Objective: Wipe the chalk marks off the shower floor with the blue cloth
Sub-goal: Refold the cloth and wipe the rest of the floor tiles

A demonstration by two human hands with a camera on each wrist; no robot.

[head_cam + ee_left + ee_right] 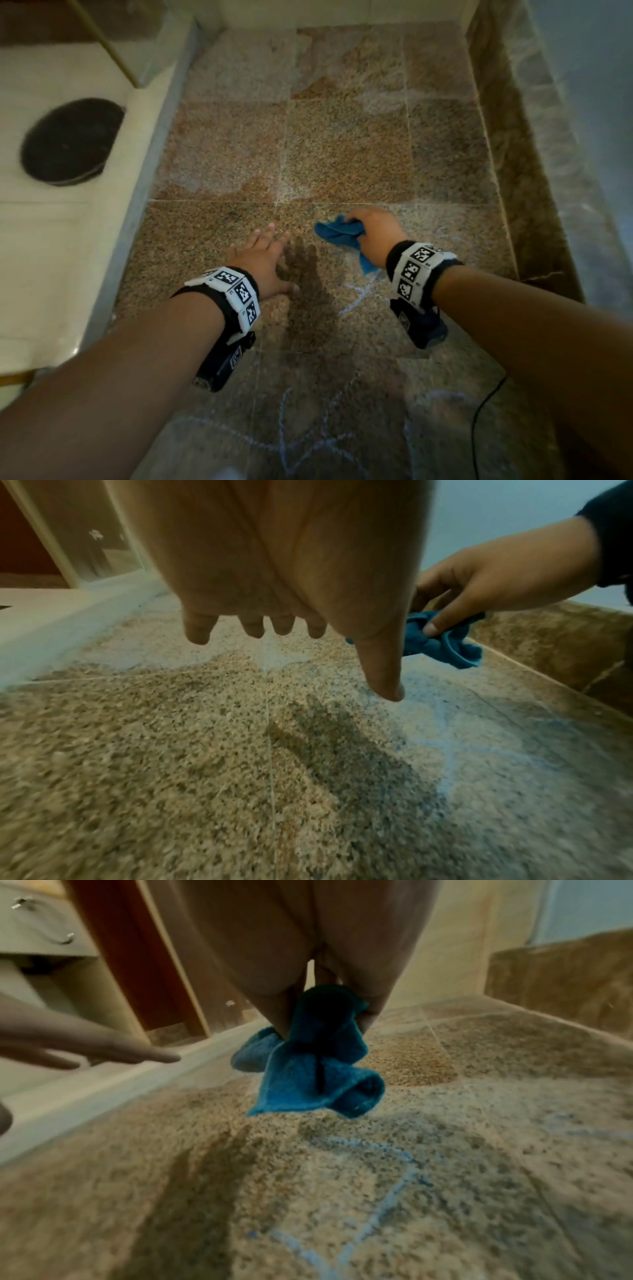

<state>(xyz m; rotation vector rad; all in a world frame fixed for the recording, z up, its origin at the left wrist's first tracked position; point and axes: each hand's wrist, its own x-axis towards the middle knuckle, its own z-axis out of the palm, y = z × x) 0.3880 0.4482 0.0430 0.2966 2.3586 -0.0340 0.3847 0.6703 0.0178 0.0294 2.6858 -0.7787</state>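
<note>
My right hand [373, 236] grips the bunched blue cloth [340, 233], which hangs a little above the speckled brown shower floor [342, 144]. In the right wrist view the blue cloth [318, 1064] dangles from my fingers over a pale blue chalk mark [380, 1185]. My left hand [263, 260] hovers just left of it with fingers spread and straight, holding nothing. Chalk marks [359, 294] lie under my right wrist, and more chalk marks [308, 445] are scrawled near the bottom edge. In the left wrist view my left hand [291, 626] is above the floor, with the cloth [441, 645] to the right.
A pale raised curb [154, 147] bounds the floor on the left, beyond it a white surface with a round dark drain cover [72, 140]. A brown stone wall [507, 144] stands on the right. A thin black cable [479, 421] trails at the lower right.
</note>
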